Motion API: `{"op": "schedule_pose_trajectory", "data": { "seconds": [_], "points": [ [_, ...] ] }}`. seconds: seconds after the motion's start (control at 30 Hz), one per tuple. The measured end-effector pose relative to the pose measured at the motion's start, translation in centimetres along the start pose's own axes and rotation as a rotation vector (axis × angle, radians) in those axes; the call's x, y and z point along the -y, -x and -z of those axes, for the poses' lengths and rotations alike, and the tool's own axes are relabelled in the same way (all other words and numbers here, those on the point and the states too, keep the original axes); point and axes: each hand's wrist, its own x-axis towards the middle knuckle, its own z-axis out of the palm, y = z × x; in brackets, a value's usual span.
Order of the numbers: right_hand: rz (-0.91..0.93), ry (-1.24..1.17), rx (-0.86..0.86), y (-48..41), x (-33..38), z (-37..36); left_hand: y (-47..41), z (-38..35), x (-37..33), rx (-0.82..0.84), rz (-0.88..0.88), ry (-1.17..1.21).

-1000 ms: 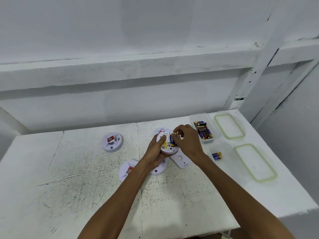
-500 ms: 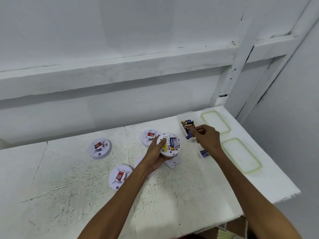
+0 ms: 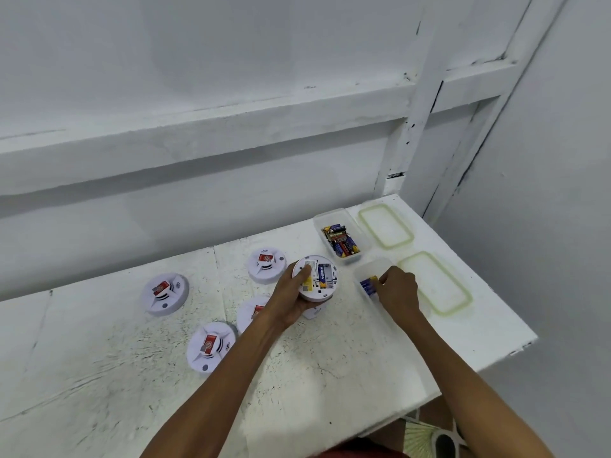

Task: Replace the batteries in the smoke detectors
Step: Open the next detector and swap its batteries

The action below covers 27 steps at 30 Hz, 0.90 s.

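Observation:
My left hand [image 3: 291, 302] holds a white smoke detector [image 3: 315, 279] back side up above the table. Its open compartment shows one blue battery and an empty slot beside it. My right hand [image 3: 396, 292] reaches into a clear near container [image 3: 365, 269], fingertips pinched on the yellow end of the blue batteries [image 3: 368, 285] lying there. Three other detectors [image 3: 267, 264] [image 3: 164, 294] [image 3: 211, 345] lie face up with red tags. Another detector [image 3: 249, 314] is partly hidden behind my left wrist.
A far clear container [image 3: 342, 241] holds several mixed batteries. Two green-rimmed lids [image 3: 385, 226] [image 3: 436, 282] lie at the right. A white cover piece [image 3: 314, 313] lies under the held detector. The scuffed white table [image 3: 330, 375] ends close on the right; a wall runs behind.
My right hand left the held detector, went to the far battery container, then came back to the near container. The left hand keeps holding the detector.

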Motion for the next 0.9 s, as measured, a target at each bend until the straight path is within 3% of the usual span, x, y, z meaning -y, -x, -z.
{"op": "schedule_pose_trajectory", "data": {
  "seconds": [0.23, 0.4, 0.6, 0.73, 0.9],
  "points": [
    [0.004, 0.094, 0.095, 0.0, 0.0, 0.2, 0.0, 0.9, -0.1, -0.016, 0.005, 0.010],
    [0.057, 0.136, 0.022, 0.1, 0.7, 0.1, -0.1, 1.2, -0.2, -0.023, -0.010, 0.002],
    [0.285, -0.017, -0.132, 1.7, 4.3, 0.4, 0.0, 1.2, -0.4, -0.024, -0.013, -0.001],
    [0.561, -0.213, 0.011, 2.3, 6.3, 0.4, 0.1, 1.1, -0.5, -0.019, -0.002, 0.012],
    [0.873, -0.079, 0.163, 2.2, 7.6, -0.1, 0.2, 1.1, -0.7, -0.006, -0.001, 0.005]
  ]
}}
